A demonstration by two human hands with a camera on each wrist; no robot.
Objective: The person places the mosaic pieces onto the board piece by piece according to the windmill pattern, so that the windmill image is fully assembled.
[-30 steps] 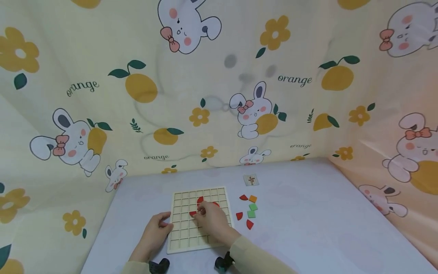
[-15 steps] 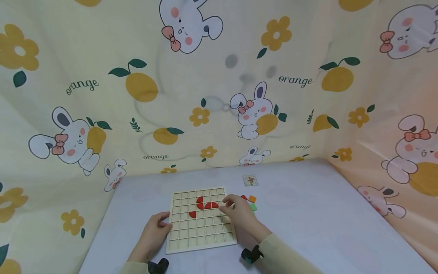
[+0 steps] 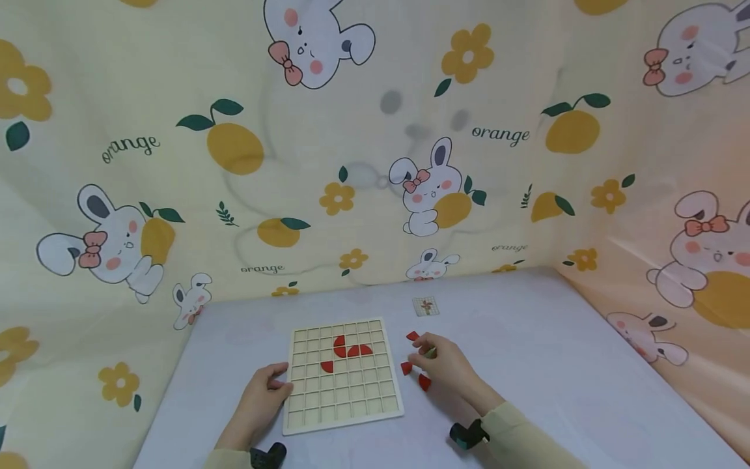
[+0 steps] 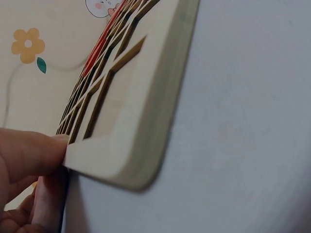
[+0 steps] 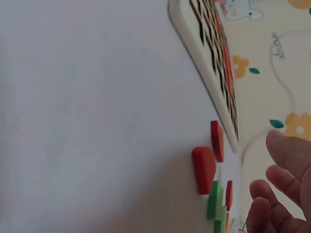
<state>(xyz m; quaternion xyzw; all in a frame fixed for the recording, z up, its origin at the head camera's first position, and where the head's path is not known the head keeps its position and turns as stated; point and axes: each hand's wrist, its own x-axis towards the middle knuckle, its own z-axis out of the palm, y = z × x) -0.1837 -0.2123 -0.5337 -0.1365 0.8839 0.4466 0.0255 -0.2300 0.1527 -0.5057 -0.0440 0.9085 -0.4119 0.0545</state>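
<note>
My left hand (image 3: 263,394) is at the left edge of a pale wooden grid board (image 3: 346,397); in the left wrist view its thumb (image 4: 39,150) lies at the rim, with other fingers below. Several red quarter-round pieces (image 3: 360,351) sit in the board's cells, one of them apart toward the left. Right of the board, my right hand (image 3: 448,365) hovers over loose pieces, fingers bent and parted. Between its fingers shows a bit of a green square piece (image 3: 430,353). In the right wrist view the fingers hold nothing, beside red pieces (image 5: 204,170), green pieces (image 5: 215,201) and an orange piece (image 5: 227,223).
A small pattern card (image 3: 426,306) lies behind the loose pieces, showing a figure on a grid. The table has a pale cloth (image 3: 527,365). A printed curtain (image 3: 351,130) with rabbits and oranges hangs behind and along the sides.
My right hand has left the board and moved right to the loose pieces, uncovering the red pieces in the cells. My left hand stays at the board's left edge.
</note>
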